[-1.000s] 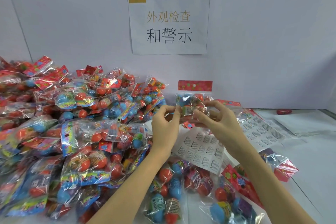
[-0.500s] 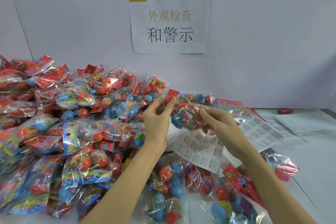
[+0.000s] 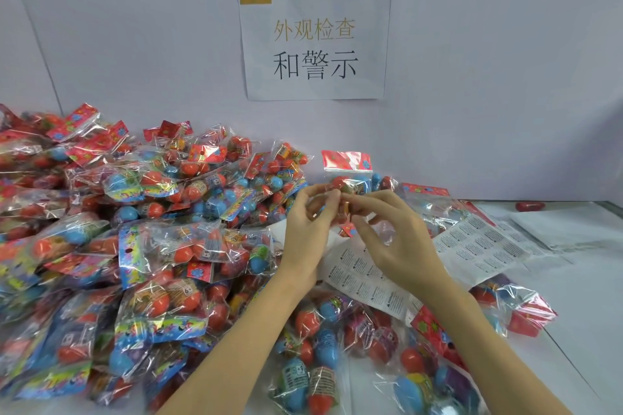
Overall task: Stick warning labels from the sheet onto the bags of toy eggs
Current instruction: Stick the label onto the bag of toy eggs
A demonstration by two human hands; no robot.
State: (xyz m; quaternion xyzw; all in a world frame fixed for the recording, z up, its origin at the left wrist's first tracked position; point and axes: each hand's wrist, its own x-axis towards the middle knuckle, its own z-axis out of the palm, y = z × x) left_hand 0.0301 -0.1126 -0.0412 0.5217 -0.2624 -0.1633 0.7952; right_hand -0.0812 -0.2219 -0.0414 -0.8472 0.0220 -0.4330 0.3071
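Bright, even indoor light, soft faint shadows under the forearms, white glints across the cellophane of the heaped bags of toy eggs (image 3: 141, 246) — wide-angle bowing left of that heap, slight softness at the frame's bottom edge, wall sign (image 3: 315, 40) sharp.

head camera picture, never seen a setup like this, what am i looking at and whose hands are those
There is no machine here. A person wears a camera on the head, looking forward and down, so the two bare arms coming in from the bottom are that person's own.

The left hand and the right hand hold one clear bag of toy eggs up between them, its red header card on top. The fingers pinch it near the middle; whether a label sits under them is too small to tell.

On the table, a big pile of bags fills the left side. Beneath the hands lie white label sheets, and more bags lie closest to the person. On the wall hangs a paper sign with Chinese writing.
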